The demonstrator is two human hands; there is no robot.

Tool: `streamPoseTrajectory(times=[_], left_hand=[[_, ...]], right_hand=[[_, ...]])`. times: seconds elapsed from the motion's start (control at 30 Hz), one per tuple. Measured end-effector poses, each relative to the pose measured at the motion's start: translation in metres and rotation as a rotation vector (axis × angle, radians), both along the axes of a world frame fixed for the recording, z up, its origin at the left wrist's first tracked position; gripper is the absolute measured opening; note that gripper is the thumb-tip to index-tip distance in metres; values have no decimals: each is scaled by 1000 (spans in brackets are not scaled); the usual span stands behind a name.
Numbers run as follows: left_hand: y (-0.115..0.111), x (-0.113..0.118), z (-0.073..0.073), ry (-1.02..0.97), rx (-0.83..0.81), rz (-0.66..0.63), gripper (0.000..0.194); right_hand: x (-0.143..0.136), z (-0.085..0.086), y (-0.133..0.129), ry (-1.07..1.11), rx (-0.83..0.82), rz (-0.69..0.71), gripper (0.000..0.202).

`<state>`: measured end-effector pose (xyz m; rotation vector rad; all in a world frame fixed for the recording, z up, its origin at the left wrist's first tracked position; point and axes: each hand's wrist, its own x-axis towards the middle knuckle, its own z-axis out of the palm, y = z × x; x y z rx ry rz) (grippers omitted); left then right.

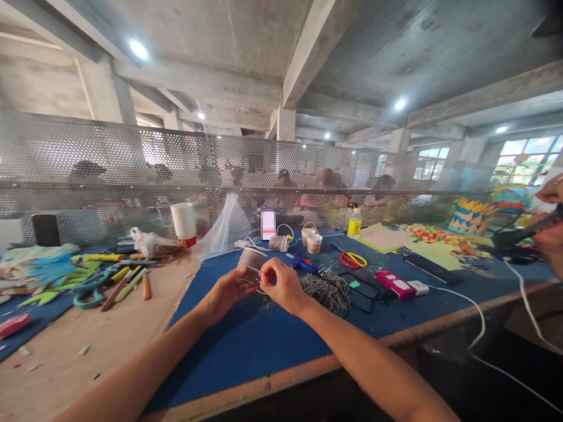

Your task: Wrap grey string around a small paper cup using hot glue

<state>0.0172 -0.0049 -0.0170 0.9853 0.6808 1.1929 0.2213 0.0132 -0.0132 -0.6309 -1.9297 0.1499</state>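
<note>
My left hand is closed around a cup wrapped in grey-brown cord, which lies tilted above the blue table. At the cup's lower right end, my right hand pinches with thumb and forefinger. A thin strand of cord shows just under those fingertips; its exact path is hidden by the fingers. Right of my hands lies a tangled heap of grey cord. Behind it is a blue glue gun. A second cord-wrapped cup lies on its side beyond my hands, near two small upright buckets.
Scissors, a yellow-labelled bottle and a magenta box are on the right. A lit phone stands ahead. Stacked paper cups and several tools occupy the left. A perforated screen runs behind. Another person's hand is at far right.
</note>
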Motion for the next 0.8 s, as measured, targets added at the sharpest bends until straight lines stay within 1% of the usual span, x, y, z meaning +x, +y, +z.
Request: streamPoseTrajectory(times=[0.07,0.13,0.2,0.27,0.43,0.6,0.7,0.8], left_hand=[[1,-1,1,-36,-23,-2,22],[1,-1,3,-74,-40,4,24],[0,-2,5,-106,-46,6,26],[-1,-3,6,-126,-47,5,29],[-1,-6,8,-166,-38,2,32],[3,-10,7,-160,-48,35,33],[5,-10,5,-134,-38,85,30],[6,-7,4,-93,16,151,27]], right_hand=[[0,0,-1,15,-74,54,7],[1,1,-3,32,-137,92,9],[2,2,-5,42,-177,100,14],[3,2,-5,28,-190,78,18],[5,3,-7,-77,-144,-1,19],[5,3,-7,-162,-29,-79,9],[7,4,-7,-181,2,-67,13],[9,5,-8,-180,2,-19,16]])
